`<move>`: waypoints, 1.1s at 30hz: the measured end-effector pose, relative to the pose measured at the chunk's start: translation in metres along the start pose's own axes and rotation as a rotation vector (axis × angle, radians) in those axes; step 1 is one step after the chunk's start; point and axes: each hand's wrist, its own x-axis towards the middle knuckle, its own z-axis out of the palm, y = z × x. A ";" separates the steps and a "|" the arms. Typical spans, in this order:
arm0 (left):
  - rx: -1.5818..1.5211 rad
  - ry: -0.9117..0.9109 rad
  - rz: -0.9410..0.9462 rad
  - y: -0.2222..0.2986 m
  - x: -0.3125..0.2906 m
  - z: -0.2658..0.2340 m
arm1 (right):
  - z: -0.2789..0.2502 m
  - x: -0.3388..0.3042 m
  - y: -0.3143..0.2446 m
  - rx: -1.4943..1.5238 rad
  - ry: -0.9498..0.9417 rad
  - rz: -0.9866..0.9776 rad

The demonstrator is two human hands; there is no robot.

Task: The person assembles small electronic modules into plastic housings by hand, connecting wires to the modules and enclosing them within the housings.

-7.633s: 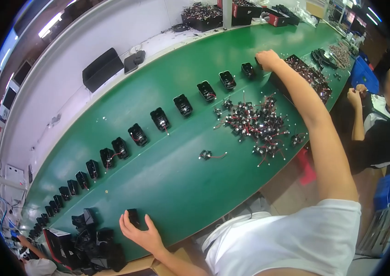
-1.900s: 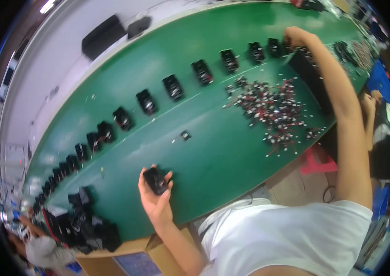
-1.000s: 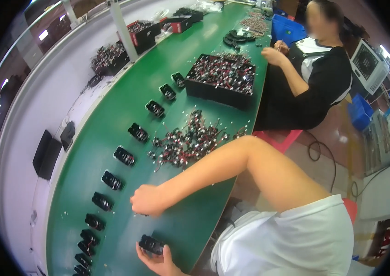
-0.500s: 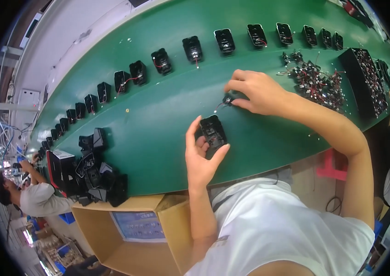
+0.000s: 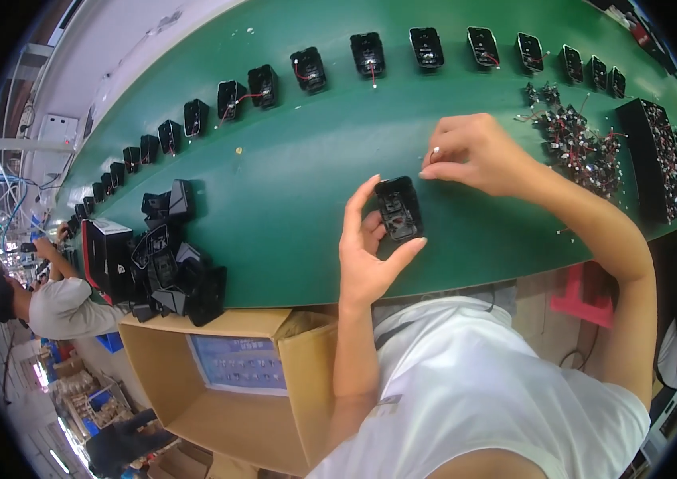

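Note:
In my left hand (image 5: 370,255) is a black plastic housing (image 5: 400,209), gripped by its sides between thumb and fingers. Its hollow inner side faces up, above the green table. To the right of it, my right hand (image 5: 474,156) is closed in a pinch on a small wired part. Only a white connector (image 5: 435,150) pokes out at the fingers; the rest is hidden. Right of that hand lies a loose heap of small wired parts (image 5: 582,148), with red wires and white connectors.
A long row of similar black housings (image 5: 368,54), some with red wires, curves along the green table (image 5: 290,184). Black shells (image 5: 171,271) are piled at left, above an open cardboard box (image 5: 306,391). A black bin (image 5: 640,160) of wired parts stands right. Co-workers sit at both ends.
The view has shifted. My left hand has brought the housing nearer to my right hand. The small black part that showed at my right fingertips is now mostly hidden, with a white connector showing instead.

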 end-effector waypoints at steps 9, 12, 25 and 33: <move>0.071 -0.033 0.139 -0.001 -0.001 0.012 | 0.037 -0.044 -0.046 0.170 0.239 -0.062; 0.059 0.017 0.103 -0.002 0.000 0.012 | 0.042 -0.051 -0.039 0.201 0.261 -0.104; 0.141 -0.030 0.119 -0.004 -0.005 0.010 | 0.050 -0.061 -0.038 0.085 0.359 -0.157; 0.318 -0.040 0.206 -0.003 -0.001 0.004 | 0.048 -0.057 -0.038 0.114 0.300 -0.250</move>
